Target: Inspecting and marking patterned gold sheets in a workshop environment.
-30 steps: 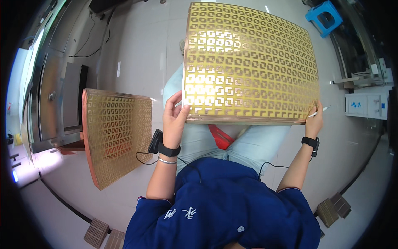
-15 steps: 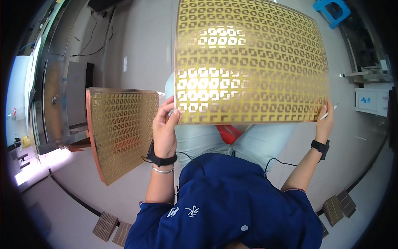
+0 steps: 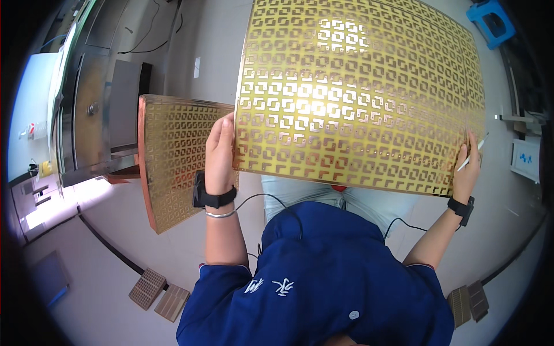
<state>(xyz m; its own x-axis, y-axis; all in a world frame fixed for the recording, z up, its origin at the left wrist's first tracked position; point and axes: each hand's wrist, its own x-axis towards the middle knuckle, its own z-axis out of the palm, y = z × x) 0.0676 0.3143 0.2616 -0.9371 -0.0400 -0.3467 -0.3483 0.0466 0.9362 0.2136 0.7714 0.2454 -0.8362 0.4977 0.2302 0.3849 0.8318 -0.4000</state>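
Sheet [image 3: 358, 92] held up in front, left hand [image 3: 219, 153] at its left edge, right hand [image 3: 467, 170] at its right, stack [image 3: 173, 155] to the left, stool [image 3: 490, 23] far right behind.

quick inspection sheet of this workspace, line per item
surface: pale floor below the seated person; no worktable under the hands
job's things: large gold patterned sheet held up by both lower corners; light shines through its upper middle
clutter: stack of similar sheets at the person's left; small patterned blocks on the floor
grippers: left hand grips the sheet's left edge; right hand grips the right corner and also holds a white pen
cables: thin black cable runs from the left wristband
surroundings: metal cabinet at left, blue stool top right
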